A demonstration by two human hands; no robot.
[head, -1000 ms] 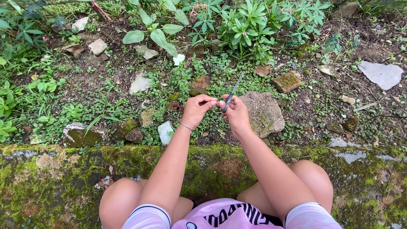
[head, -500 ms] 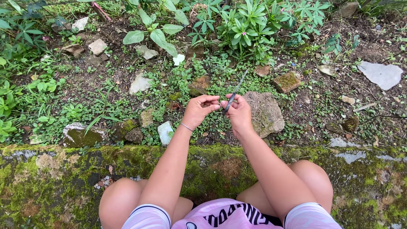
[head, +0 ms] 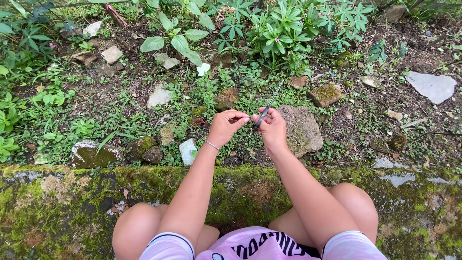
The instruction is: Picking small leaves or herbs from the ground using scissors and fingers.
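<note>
Both hands are raised over the ground with open air all round them. Just to the right of the right hand [head: 273,131] lies a large, flat grey stone [head: 302,130], which blocks a low sideways pass there. Below the left hand [head: 226,126] sit a small pale stone [head: 188,151] and a mossy dark rock [head: 92,154], with low weeds between them. Nearer the knees, a long moss-covered concrete ledge [head: 57,202] runs across. Farther out, tall leafy green plants [head: 288,29] close the far side.
</note>
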